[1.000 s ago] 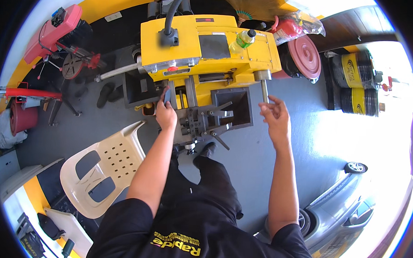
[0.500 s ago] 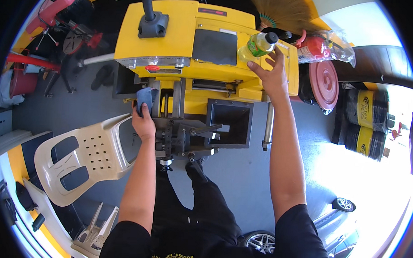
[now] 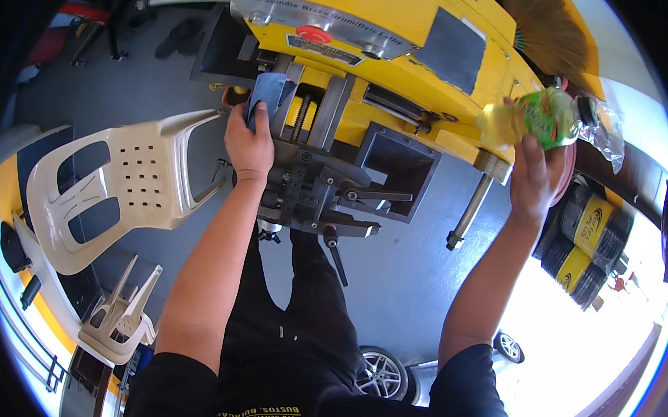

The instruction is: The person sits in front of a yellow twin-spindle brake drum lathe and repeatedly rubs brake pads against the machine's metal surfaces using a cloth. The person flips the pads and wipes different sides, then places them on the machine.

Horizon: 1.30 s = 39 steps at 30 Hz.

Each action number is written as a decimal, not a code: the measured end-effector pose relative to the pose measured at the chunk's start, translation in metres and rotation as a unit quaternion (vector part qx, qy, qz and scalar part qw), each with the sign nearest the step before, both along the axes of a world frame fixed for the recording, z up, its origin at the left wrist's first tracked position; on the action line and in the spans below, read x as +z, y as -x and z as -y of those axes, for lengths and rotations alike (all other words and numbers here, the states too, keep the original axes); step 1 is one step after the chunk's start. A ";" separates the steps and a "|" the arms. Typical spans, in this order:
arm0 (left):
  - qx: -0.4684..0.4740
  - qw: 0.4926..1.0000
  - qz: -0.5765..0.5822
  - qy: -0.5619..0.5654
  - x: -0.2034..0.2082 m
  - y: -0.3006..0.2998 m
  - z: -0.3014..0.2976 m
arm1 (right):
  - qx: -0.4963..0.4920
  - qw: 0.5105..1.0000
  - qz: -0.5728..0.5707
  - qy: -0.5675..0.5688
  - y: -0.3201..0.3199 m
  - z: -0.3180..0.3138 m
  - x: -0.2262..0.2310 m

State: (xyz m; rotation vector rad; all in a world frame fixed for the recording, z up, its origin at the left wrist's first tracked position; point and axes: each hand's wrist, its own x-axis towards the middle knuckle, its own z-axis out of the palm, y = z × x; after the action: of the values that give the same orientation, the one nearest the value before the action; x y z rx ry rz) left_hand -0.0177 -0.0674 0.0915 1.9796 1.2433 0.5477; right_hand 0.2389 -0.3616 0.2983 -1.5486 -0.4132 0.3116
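Observation:
My right hand (image 3: 535, 175) grips a clear plastic bottle (image 3: 541, 121) with a green label, a black cap and yellowish liquid. The bottle is tilted nearly sideways, off the yellow machine's right end, and slightly blurred. My left hand (image 3: 250, 141) is closed on a folded blue cloth (image 3: 266, 96), held just left of the machine's slide rails and lead screw (image 3: 302, 118). Below that hand sits the dark metal tool carriage (image 3: 305, 179) with its clamp levers. The yellow brake lathe (image 3: 397, 75) fills the top, with a red stop button (image 3: 313, 34) on its grey panel.
A beige plastic chair (image 3: 140, 174) stands close on my left, a second one (image 3: 120, 322) behind it. An open black metal tray (image 3: 398, 165) and a steel shaft (image 3: 472, 206) jut from the machine. Stacked black-and-yellow drums (image 3: 584, 243) and a straw broom (image 3: 550, 32) are at right.
My right hand has closed around the bottle, lifted it off the machine top and carried it right, tipping it. My left hand still holds the cloth. The whole view has turned.

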 end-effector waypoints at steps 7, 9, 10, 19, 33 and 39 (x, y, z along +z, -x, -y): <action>-0.004 0.999 -0.009 0.034 0.011 -0.002 0.002 | 0.277 0.878 -0.036 0.390 0.045 -0.029 -0.032; -0.008 0.999 -0.005 0.049 0.013 -0.002 0.002 | 0.316 0.814 -0.029 0.487 0.051 -0.047 -0.054; -0.006 0.998 -0.004 0.056 0.014 -0.001 0.001 | 0.345 0.800 -0.019 0.491 0.049 -0.055 -0.066; -0.007 1.000 0.025 0.006 0.003 -0.002 -0.001 | 0.437 0.700 0.076 0.560 0.050 -0.088 -0.117; -0.003 1.000 0.015 0.009 0.000 -0.001 0.000 | 0.344 0.747 0.118 0.556 0.028 -0.094 -0.116; -0.002 1.000 0.012 0.001 -0.002 -0.001 0.000 | 0.298 0.762 0.129 0.561 0.022 -0.087 -0.124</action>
State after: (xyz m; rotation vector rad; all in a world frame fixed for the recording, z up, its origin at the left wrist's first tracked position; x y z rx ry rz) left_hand -0.0170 -0.0674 0.0897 1.9684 1.2232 0.5676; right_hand 0.2164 -0.2744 0.1742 -2.6295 -1.0734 0.9757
